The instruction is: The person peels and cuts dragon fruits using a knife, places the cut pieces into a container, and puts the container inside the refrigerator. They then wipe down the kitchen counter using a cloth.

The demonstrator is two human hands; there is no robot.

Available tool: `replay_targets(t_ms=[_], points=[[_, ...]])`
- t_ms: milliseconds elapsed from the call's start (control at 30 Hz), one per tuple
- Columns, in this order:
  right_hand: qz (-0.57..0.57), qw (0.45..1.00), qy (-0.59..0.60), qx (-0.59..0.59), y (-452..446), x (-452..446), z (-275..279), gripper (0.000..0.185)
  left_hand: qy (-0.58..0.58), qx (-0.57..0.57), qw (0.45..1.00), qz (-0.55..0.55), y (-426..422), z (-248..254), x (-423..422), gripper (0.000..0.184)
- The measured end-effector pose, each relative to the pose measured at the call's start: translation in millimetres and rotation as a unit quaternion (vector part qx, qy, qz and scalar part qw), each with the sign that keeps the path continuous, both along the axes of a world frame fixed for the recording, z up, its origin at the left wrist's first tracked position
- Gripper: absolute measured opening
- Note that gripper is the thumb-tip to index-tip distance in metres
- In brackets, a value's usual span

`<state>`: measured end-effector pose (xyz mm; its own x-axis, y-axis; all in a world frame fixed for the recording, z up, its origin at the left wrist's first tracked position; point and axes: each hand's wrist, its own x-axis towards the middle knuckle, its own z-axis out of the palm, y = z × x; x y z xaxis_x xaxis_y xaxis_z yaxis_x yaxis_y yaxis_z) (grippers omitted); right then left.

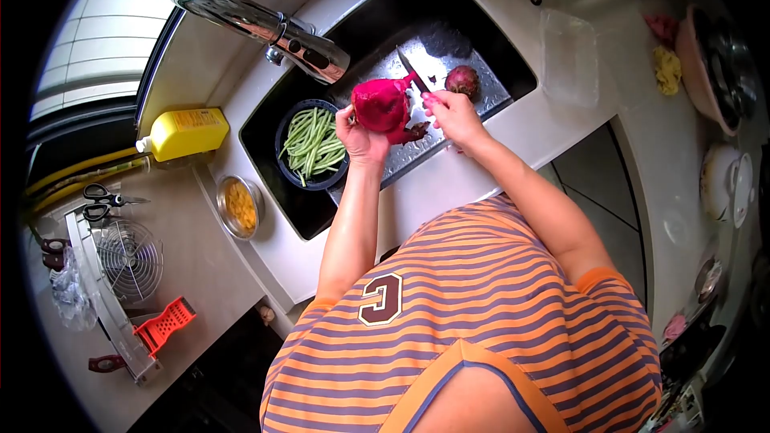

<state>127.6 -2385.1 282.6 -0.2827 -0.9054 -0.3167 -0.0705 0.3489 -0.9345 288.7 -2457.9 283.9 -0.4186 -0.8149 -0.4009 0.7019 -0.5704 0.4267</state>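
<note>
My left hand (363, 141) is wrapped round a large, deep magenta dragon fruit (380, 106), partly peeled, above the sink. A strip of darker peel (412, 133) hangs at its lower right side. Beside the fruit, my right hand (455, 116) is closed on a small knife (411, 69), whose dark blade points up and away from me. The fingers hide its handle. Red stain shows on my right fingertips. A smaller, rough-skinned reddish-purple round piece (463, 82) lies on the wet metal tray (489, 72) in the sink, just beyond my right hand.
A dark colander of green beans (311, 143) sits in the sink's left part, under the faucet (313, 52). Left of the sink are a metal bowl of orange pieces (239, 207), a yellow bottle (188, 135), scissors (108, 202) and an orange peeler (166, 325). A clear plastic container (569, 58) stands right.
</note>
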Motion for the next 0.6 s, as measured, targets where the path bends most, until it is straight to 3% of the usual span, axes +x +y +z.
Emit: replay_targets(t_ms=[167, 300, 500, 600], points=[[-0.046, 0.983, -0.020, -0.174, -5, 17, 18, 0.029, 0.000, -0.015, 1.000, -0.008, 1, -2, -9, 0.048], [-0.065, 0.991, -0.015, -0.114, -7, 21, -2, 0.023, -0.016, -0.005, 1.000, 0.001, 4, 4, -16, 0.048], [-0.039, 0.981, -0.178, -0.069, -8, 16, -6, 0.012, 0.004, 0.002, 1.000, -0.019, 4, 8, -21, 0.047], [-0.080, 0.975, -0.180, -0.100, -17, 17, -13, 0.009, -0.001, 0.013, 1.000, -0.028, 7, 13, -26, 0.050]])
